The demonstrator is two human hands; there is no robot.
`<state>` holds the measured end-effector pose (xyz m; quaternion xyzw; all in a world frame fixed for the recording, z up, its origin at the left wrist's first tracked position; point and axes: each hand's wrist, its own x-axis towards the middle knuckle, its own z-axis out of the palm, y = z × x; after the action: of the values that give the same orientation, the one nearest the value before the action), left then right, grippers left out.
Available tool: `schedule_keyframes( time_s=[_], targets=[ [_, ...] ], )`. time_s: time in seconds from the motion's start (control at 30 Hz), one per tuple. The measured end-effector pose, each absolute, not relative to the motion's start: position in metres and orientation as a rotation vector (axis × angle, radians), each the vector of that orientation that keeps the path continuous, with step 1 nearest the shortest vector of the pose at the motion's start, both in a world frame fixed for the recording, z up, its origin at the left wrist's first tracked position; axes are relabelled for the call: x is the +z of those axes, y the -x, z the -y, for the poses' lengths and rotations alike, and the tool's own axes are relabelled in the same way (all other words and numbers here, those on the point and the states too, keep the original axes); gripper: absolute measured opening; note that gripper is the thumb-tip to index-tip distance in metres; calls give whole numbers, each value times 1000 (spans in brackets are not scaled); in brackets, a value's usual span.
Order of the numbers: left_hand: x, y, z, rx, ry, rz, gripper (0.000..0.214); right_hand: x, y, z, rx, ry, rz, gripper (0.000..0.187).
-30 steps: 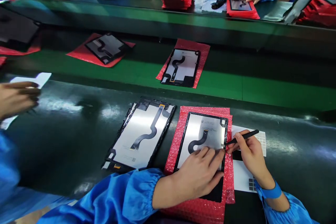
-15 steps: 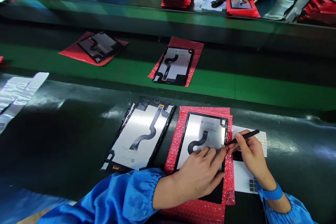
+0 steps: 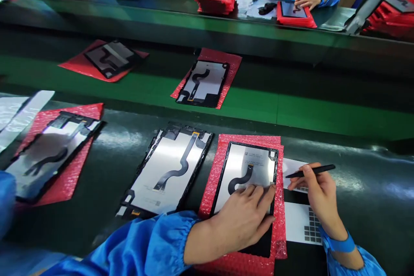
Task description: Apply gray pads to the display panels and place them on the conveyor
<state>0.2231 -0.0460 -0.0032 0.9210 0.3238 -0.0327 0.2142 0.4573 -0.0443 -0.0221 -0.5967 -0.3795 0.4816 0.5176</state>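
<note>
My left hand [image 3: 244,220] lies spread on the back of a tablet screen panel [image 3: 263,172], its index fingertip at the panel's right edge. The panel has a silvery back, a black frame and a dark curved ribbon cable, and rests on red bubble-wrap pouches [image 3: 210,185]. To its right, my right hand [image 3: 321,192] grips black tweezers [image 3: 318,170] between thumb and fingers. The tweezers' tip points left, apart from the panel, above a white sheet [image 3: 291,164]. A second white sheet [image 3: 296,222] with small dark squares lies below the right hand.
Left of my panel lies another screen panel [image 3: 171,164]. Farther left, one more panel [image 3: 54,151] sits on a red pouch near a blue sleeve [image 3: 6,202]. Two panels on pouches rest on the green strip [image 3: 307,114]. Across the bench, a co-worker's hand [image 3: 307,1] touches a panel.
My right hand and the tweezers have moved right, away from the panel's edge. My left hand stays on the panel. A panel on a red pouch has appeared at far left. The co-worker's one hand has lifted.
</note>
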Motion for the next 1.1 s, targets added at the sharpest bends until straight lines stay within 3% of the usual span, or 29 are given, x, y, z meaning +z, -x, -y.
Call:
schedule_keyframes(
  time_s=[0.3, 0.8, 0.93, 1.1],
  targets=[
    [3, -224, 41, -240, -2446, -945, 70, -30, -516, 56, 1091, 1629, 1042, 41],
    [1, -232, 50, -262, -2472, -971, 69, -37, -509, 47, 1019, 1697, 1158, 47],
    [-3, -220, 38, -76, -2372, -963, 69, -43, -512, 49, 989, 1714, 1142, 50],
    [27, -168, -78, 443, -2045, -1407, 59, -65, -524, 48, 943, 1717, 1142, 62]
  ],
)
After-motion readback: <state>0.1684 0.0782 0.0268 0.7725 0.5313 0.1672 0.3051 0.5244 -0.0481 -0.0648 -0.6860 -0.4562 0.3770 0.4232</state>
